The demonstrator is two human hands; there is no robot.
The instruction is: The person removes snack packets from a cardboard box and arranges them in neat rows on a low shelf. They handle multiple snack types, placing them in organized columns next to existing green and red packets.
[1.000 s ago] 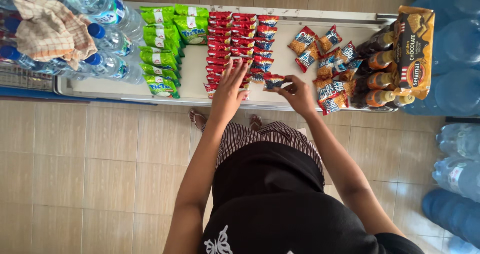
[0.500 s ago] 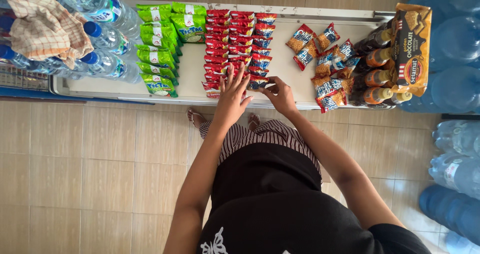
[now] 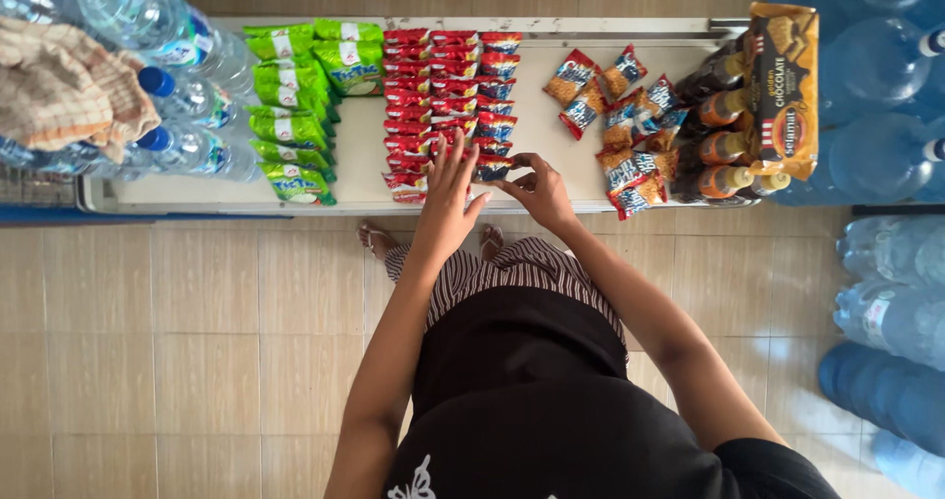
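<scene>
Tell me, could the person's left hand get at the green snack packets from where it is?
Probably yes: the left hand rests on the red packets, and the green packets lie just beside them with nothing between.

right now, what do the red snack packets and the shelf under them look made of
Red snack packets: likely thin plastic film, glossy, with crinkled edges and glints. Shelf: a smooth, pale cream surface, perhaps painted metal or laminate; its raised rim hints at metal, but I cannot be sure.
</scene>
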